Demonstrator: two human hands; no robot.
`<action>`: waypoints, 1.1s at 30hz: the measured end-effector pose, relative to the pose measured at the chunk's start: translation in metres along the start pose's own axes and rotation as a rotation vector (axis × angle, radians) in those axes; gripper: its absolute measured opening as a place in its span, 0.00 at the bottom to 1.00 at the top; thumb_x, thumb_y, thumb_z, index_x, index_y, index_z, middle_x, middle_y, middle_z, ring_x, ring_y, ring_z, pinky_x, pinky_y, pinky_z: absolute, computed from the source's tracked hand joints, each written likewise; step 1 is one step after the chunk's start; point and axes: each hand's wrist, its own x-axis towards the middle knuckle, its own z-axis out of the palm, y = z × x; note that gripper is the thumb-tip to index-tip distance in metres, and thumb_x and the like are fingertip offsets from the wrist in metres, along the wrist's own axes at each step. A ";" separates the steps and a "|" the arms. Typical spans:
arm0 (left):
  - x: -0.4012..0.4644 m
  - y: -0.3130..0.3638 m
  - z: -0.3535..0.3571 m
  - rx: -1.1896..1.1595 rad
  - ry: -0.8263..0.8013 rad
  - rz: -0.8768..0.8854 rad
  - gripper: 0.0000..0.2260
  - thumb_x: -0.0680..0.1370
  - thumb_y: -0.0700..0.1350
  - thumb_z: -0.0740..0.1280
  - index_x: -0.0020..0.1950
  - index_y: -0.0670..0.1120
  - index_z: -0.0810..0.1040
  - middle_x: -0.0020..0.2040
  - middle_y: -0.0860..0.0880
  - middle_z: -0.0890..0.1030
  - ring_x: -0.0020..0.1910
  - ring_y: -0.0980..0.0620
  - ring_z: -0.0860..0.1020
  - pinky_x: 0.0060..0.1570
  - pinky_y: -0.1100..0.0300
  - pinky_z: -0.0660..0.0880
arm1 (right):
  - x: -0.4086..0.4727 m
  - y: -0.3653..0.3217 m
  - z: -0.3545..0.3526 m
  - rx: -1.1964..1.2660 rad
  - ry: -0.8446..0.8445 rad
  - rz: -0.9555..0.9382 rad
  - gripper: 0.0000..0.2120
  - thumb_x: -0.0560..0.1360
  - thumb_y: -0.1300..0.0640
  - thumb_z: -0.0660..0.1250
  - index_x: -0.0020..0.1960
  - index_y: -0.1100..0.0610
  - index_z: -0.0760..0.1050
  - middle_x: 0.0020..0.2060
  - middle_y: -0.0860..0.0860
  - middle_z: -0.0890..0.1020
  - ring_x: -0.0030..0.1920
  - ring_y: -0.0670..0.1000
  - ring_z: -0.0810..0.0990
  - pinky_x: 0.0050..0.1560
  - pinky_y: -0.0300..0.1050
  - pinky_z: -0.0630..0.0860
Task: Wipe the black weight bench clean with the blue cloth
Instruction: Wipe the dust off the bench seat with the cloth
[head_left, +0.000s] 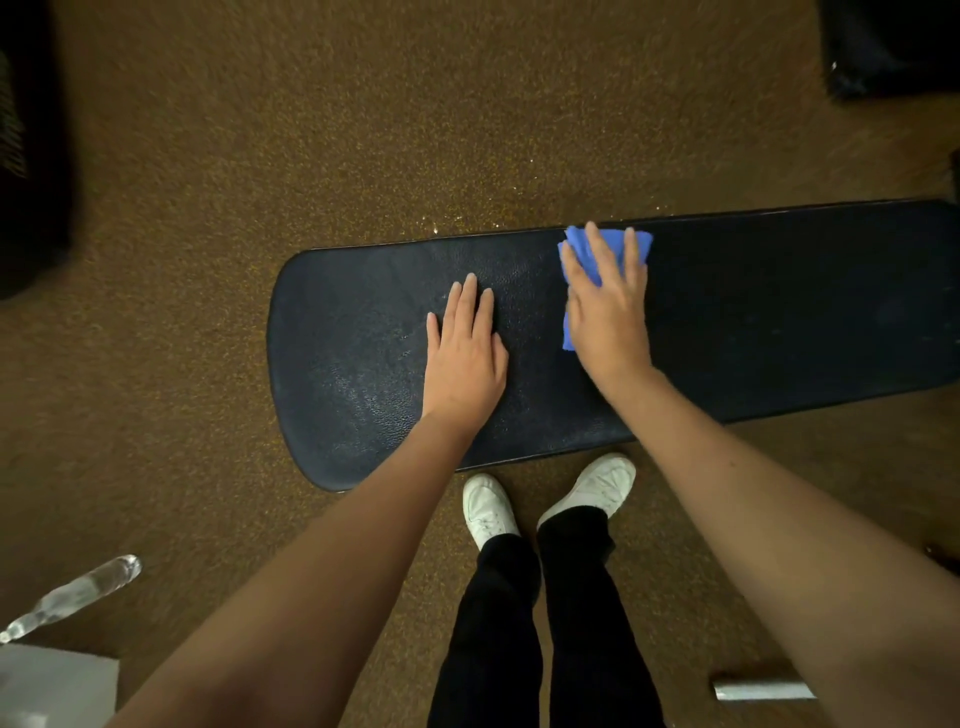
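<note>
Right hand: the right hand (608, 306) is laid flat on the blue cloth (587, 254), fingers straight and spread, pressing it onto the black weight bench (779, 312); nothing is gripped or pinched.
Left hand: the left hand (467, 353) is laid flat and bare on the bench pad, fingers straight and close together, just beside the cloth on its left; nothing is held.
Cloth position: the cloth is found near the middle of the visible pad, toward its far long edge, mostly hidden under the right hand, with blue showing past the fingertips and beside the thumb.
Cloth look: it appears folded or bunched into a small pad, bright blue, soft and slightly creased.
Bench look: a long dark pad with a rounded left end and a grained, leather-like skin; a faint sheen is seen left of the cloth, while the stretch right of the cloth looks duller and runs out of view.
Step in hand: a wiping stroke is judged to be under way.
Doing it well: even pressure should be kept through the whole palm, the cloth kept flat, strokes overlapped along the pad's length, and the edges included; the pad is best steadied by the left hand.
Around the bench: brown speckled floor (363, 130) lies beneath.
</note>
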 end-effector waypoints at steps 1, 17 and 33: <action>0.001 -0.001 0.000 -0.002 0.003 -0.012 0.22 0.80 0.42 0.54 0.74 0.41 0.58 0.76 0.44 0.53 0.75 0.46 0.50 0.72 0.44 0.49 | -0.002 -0.007 0.003 -0.002 -0.009 -0.027 0.22 0.73 0.66 0.62 0.67 0.60 0.71 0.70 0.60 0.67 0.70 0.71 0.58 0.64 0.72 0.60; 0.009 0.007 0.000 0.018 0.002 -0.091 0.22 0.81 0.42 0.51 0.74 0.42 0.55 0.76 0.43 0.52 0.75 0.46 0.48 0.72 0.45 0.46 | 0.001 0.037 -0.014 -0.037 0.055 0.106 0.23 0.74 0.66 0.61 0.68 0.60 0.69 0.70 0.62 0.67 0.70 0.72 0.58 0.65 0.70 0.61; 0.010 0.022 0.005 0.043 -0.025 -0.076 0.22 0.80 0.42 0.52 0.74 0.42 0.56 0.77 0.43 0.51 0.75 0.46 0.47 0.71 0.43 0.46 | -0.019 0.039 -0.015 -0.043 0.041 0.098 0.24 0.74 0.66 0.61 0.70 0.59 0.67 0.72 0.61 0.64 0.71 0.71 0.55 0.66 0.69 0.57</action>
